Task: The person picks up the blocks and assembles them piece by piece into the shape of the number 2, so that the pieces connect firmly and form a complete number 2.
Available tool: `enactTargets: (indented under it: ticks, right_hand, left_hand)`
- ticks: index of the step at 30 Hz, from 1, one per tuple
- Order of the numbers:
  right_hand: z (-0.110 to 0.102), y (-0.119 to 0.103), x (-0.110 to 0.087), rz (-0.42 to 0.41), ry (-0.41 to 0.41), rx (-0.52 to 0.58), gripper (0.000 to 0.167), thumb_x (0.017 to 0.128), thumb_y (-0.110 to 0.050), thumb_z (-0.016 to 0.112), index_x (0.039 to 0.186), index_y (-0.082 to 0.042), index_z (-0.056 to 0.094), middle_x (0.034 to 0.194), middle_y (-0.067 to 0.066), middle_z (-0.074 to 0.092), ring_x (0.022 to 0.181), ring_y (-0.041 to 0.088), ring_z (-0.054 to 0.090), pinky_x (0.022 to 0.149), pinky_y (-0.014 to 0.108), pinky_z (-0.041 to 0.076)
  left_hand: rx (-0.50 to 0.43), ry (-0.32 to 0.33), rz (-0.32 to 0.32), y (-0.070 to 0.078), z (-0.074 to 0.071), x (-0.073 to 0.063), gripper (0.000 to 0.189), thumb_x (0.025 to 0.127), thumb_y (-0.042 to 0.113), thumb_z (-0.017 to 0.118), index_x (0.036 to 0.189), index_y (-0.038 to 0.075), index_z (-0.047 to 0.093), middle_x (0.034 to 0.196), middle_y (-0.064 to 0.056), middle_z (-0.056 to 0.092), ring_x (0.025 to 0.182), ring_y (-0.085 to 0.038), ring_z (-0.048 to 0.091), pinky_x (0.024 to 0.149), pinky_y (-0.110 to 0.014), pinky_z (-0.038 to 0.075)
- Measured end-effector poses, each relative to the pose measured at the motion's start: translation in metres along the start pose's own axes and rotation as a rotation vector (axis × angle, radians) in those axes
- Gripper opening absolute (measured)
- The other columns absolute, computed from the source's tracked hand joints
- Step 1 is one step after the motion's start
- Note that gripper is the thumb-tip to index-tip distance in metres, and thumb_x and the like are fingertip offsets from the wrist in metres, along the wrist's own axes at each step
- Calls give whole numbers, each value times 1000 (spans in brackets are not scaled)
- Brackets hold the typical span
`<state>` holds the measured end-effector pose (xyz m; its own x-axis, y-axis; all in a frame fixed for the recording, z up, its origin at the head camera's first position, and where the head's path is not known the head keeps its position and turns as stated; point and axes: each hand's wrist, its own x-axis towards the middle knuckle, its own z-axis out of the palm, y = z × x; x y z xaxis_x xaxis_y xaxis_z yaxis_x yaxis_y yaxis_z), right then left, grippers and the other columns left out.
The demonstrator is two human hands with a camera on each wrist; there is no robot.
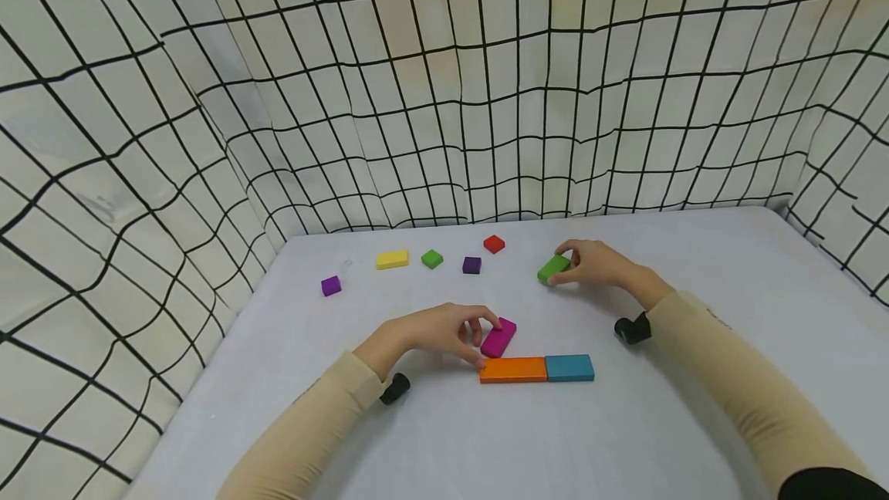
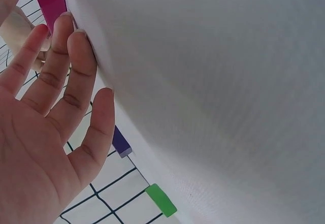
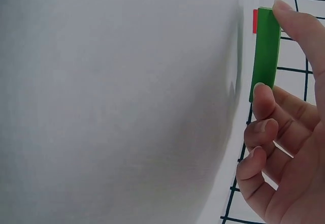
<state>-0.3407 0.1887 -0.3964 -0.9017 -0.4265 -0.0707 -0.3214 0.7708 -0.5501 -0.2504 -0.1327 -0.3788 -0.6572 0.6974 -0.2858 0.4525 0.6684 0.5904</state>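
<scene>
My left hand (image 1: 434, 330) is at a magenta block (image 1: 498, 338), its index fingertip at the block's far end and its thumb tip at the near end, beside the left corner of an orange block (image 1: 514, 369). The other left fingers stretch out loosely in the left wrist view. A blue block (image 1: 569, 368) lies end to end with the orange one. Farther back on the right, my right hand (image 1: 593, 262) pinches a green rectangular block (image 3: 266, 49) between thumb and index finger at its two ends. The remaining right fingers are bent beneath it.
Along the back of the white table (image 1: 278, 423) lie a purple block (image 1: 331, 285), a yellow block (image 1: 392, 259), a small green block (image 1: 432, 258), a dark purple block (image 1: 471, 265) and a red block (image 1: 494, 244). A black grid net (image 1: 458, 103) rises behind and at the sides.
</scene>
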Motion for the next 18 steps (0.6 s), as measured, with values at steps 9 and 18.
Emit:
enactTargets:
  ticks: [9,18]
  right_hand:
    - [-1,-7,-7,-19,-13,-7,66,87,-39,82,133,2,58,92,10,61,83,23,53,69,32,42]
    - [5,-16,-9,-9,-37,-44,68,84,-45,83,132,-1,60,93,8,62,85,23,54,70,32,43]
  left_hand:
    - [-6,-3,-3,0,0,0,52,89,24,83,135,26,59,97,8,62,90,-12,60,78,-28,51]
    - [-8,-6,-2,-2,0,0,53,89,24,83,137,26,58,97,8,62,90,-12,60,80,-28,52]
